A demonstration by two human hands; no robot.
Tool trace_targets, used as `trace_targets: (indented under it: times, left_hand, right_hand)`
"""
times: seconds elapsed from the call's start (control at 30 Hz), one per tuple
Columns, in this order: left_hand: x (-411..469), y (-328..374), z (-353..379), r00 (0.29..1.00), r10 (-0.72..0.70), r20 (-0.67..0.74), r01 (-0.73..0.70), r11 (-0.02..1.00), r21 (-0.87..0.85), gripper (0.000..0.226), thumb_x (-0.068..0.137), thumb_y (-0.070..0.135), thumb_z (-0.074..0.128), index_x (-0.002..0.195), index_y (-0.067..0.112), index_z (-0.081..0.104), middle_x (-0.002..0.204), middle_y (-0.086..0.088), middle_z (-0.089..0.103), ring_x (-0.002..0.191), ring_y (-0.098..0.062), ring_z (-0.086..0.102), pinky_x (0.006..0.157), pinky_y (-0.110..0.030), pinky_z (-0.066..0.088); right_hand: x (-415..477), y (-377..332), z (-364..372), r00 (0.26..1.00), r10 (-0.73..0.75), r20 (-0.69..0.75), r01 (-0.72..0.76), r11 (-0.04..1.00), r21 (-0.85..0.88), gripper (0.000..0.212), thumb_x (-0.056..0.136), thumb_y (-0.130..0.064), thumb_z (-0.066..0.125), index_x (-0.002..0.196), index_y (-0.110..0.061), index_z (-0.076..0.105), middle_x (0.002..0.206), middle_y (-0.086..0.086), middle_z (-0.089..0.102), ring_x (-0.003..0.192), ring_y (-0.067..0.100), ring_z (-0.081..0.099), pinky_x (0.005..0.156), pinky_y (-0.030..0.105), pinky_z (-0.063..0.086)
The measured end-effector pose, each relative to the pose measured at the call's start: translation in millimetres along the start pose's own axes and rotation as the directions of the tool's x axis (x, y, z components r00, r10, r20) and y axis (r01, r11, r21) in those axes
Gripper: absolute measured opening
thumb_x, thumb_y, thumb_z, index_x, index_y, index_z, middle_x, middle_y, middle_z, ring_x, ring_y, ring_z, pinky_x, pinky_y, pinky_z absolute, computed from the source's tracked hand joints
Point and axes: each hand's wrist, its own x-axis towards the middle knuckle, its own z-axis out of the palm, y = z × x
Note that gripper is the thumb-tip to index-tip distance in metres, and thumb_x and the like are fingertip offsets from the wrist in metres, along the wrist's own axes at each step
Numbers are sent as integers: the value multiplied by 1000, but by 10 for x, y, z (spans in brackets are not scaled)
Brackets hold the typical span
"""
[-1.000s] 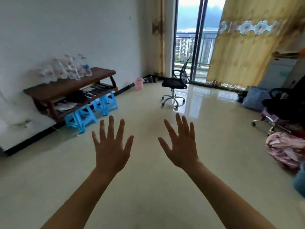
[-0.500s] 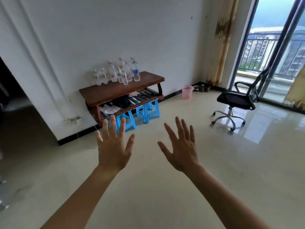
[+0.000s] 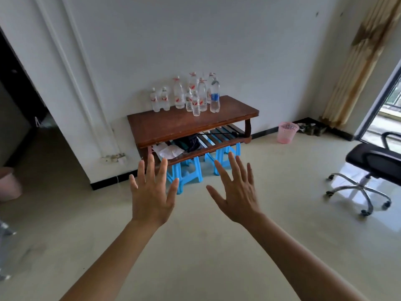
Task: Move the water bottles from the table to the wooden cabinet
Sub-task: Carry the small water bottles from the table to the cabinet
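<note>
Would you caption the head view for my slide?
Open left hand and right hand face water bottles standing on a wooden stand.

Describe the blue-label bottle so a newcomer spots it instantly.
Against the white wall stands a dark brown wooden table with a slatted lower shelf. Clear plastic water bottles cluster at its back edge; the clear bottle with a blue label is at the right end. Its neighbours all carry red-and-white labels.

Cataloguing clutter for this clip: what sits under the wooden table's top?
A slatted shelf holding a dark bundle and white papers; blue stools stand beneath it. The shelf's rear is shadowed and hidden.
</note>
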Motion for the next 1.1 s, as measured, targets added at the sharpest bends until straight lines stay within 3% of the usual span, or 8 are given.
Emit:
trace_targets:
  times: [0.3,0.57,0.7,0.83,1.1]
  left_hand:
    - [2280,-345,861,997,61,57,-62,998,25,67,102,57,25,157,19,31,165,-16,23,151,-40,21,114,-66,23]
    - [3943,-307,2143,991,34,132,-43,997,65,69,101,60,22,158,22,27,166,-14,19,152,-38,18,115,-66,22]
    - [4984,-287,2610,982,-33,188,9,992,125,75,98,65,11,161,24,18,168,-13,10,154,-36,11,117,-64,19]
    - [5869,-411,2780,988,-98,123,81,988,135,76,98,65,11,160,23,20,168,-14,11,153,-37,13,116,-65,22]
    - [6944,-1248,3391,958,-259,120,234,953,190,75,99,66,12,161,24,17,168,-12,8,154,-36,12,117,-65,23]
  right_hand:
    - [1976,668,835,997,78,0,-78,997,-2,71,98,-65,33,159,-29,27,168,11,7,155,33,12,121,60,19]
    - [3582,1702,1969,990,135,50,-138,989,55,76,95,-75,15,159,-32,19,168,11,7,155,33,9,123,60,15]
    - [4646,2201,2487,981,144,130,-155,985,76,76,96,-71,31,160,-33,15,169,11,4,155,33,10,124,57,12]
    - [5658,2486,2822,984,89,153,-108,987,121,77,97,-64,43,160,-35,9,169,12,3,154,34,12,124,55,12]
    - [7071,2386,3783,978,-53,202,13,981,191,80,97,-60,49,160,-34,7,169,8,-1,155,30,10,124,54,16]
